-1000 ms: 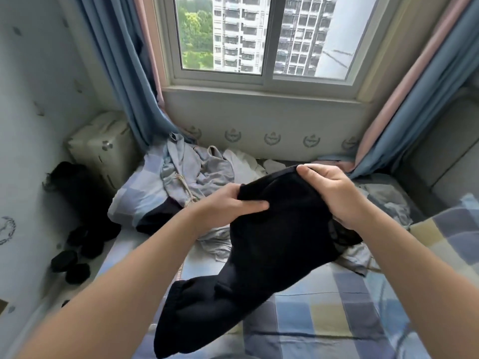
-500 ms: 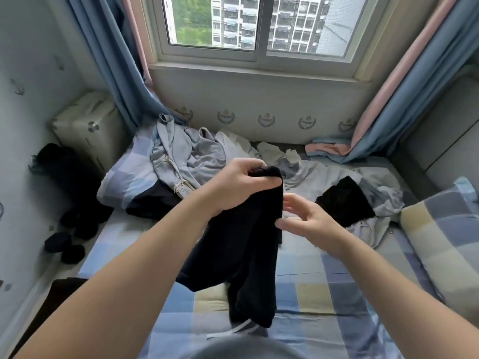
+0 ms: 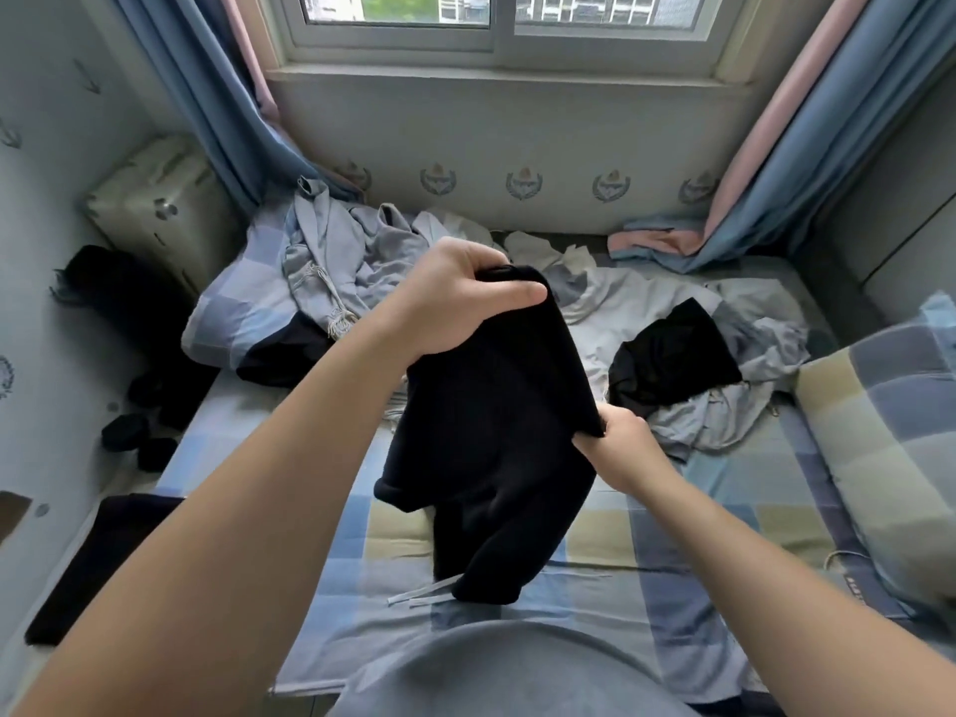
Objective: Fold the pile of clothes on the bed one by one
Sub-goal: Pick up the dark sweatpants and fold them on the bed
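The left hand (image 3: 455, 302) is raised over the middle of the bed (image 3: 688, 540), its fingers (image 3: 517, 295) curled tight round the top edge of a black garment (image 3: 491, 432), the thumb lying across the front of the cloth. Lower and to the right, the right hand (image 3: 621, 447) pinches the garment's right edge, fingers closed on the fabric. The garment hangs between the two hands in loose folds, its lower end reaching down to the checked sheet at the near middle of the bed, where two pale drawstrings (image 3: 419, 595) lie on the sheet beside it. Beyond the hands, the pile of clothes (image 3: 357, 251) lies unfolded across the far part of the bed: pale grey pieces spread from far left to right, with a dark piece (image 3: 672, 354) lying among them on the right. A checked pillow (image 3: 879, 437) lies along the bed's right side. A pale suitcase (image 3: 155, 209) stands in the far left corner, and blue curtains (image 3: 207, 95) hang at both sides of the window (image 3: 502, 38).
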The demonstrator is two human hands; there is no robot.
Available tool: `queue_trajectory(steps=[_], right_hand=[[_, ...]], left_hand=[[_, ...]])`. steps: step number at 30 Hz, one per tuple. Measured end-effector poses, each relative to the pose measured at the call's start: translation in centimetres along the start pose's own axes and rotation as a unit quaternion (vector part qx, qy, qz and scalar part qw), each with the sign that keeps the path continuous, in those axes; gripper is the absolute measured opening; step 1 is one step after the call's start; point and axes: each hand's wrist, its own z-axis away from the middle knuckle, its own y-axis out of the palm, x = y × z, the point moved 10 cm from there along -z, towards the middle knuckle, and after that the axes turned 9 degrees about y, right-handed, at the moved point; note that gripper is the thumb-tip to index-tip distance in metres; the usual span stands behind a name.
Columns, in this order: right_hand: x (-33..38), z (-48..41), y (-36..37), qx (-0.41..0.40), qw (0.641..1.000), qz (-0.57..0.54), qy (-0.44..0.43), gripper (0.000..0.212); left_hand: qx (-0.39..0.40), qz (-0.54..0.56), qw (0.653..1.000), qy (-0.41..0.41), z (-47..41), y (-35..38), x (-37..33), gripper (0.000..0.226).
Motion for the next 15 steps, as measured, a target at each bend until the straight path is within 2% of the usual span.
queue_trajectory(steps=[2,4,5,7,9,11,13,15], right_hand=[[-1.0,0.1,0.7,0.082,0.995,-0.063,-0.016,0.013],[-0.5,1.2,0.4,0.134,0.976,-0.166,-0.033,0.017],[0.2,2.0,0.0,0.153,0.965,-0.211,-0.042,0.019],[1.4,3.3,-0.9,0.177,0.937,-0.296,-0.048,0.020],[2.7,4.3,-1.9,0.202,0.901,-0.382,-0.045,0.022],[3.8,4.7,-3.3,0.195,0.877,-0.437,-0.047,0.023],[4.5,4.8,-4.9,0.169,0.870,-0.460,-0.051,0.023],[4.6,4.8,-6.4,0.146,0.874,-0.460,-0.054,0.022]], left_hand=[[-0.072,-0.041,0.996,0.016,-0.5,-1.2,0.6,0.032],[-0.150,-0.087,0.985,0.009,-0.7,-2.7,2.3,0.019],[-0.161,-0.120,0.980,-0.003,-0.7,-2.9,3.5,0.019],[-0.114,-0.174,0.978,-0.031,-0.8,-1.6,5.5,0.038],[-0.032,-0.169,0.984,-0.036,-0.5,1.5,6.4,0.055],[0.088,-0.070,0.993,-0.039,0.9,6.7,6.6,0.046],[0.190,0.058,0.977,-0.076,3.3,12.2,6.9,0.040],[0.186,0.143,0.968,-0.089,4.3,15.0,7.2,0.048]])
